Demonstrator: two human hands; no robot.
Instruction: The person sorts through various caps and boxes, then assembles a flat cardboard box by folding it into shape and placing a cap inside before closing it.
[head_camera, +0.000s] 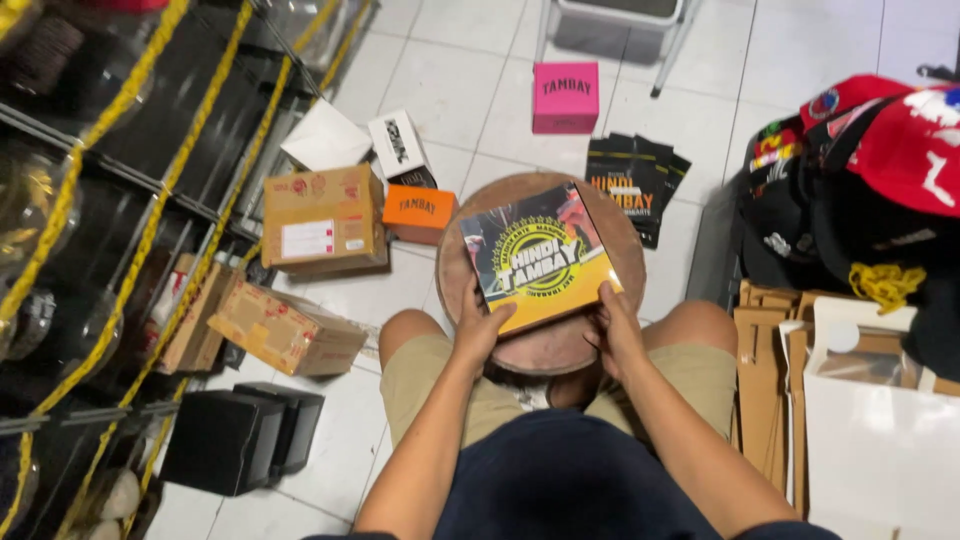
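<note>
Hands are gripping a flat box at the centre of the frame: the left hand is clasping its lower left corner, thumb on top, and the right hand is closing on its lower right corner. The box, yellow and black with a printed lid, is lying tilted on a round wooden stool standing between the person's knees. Above the stool, at the upper middle of the frame, a pink box is sitting on the white tiled floor, and just right of it a fan of black pouches is lying beside the stool's upper right rim. To the left of the stool an orange box is touching a brown carton, with a white box and a white sheet just above them. Lower left, another carton is lying on its side near a shelf running down the left edge, strung with yellow chain. Two black boxes are standing at the lower left. On the right, red and black caps are piling at the upper right edge, and flat cardboard sheets and a white bag are leaning below them.
</note>
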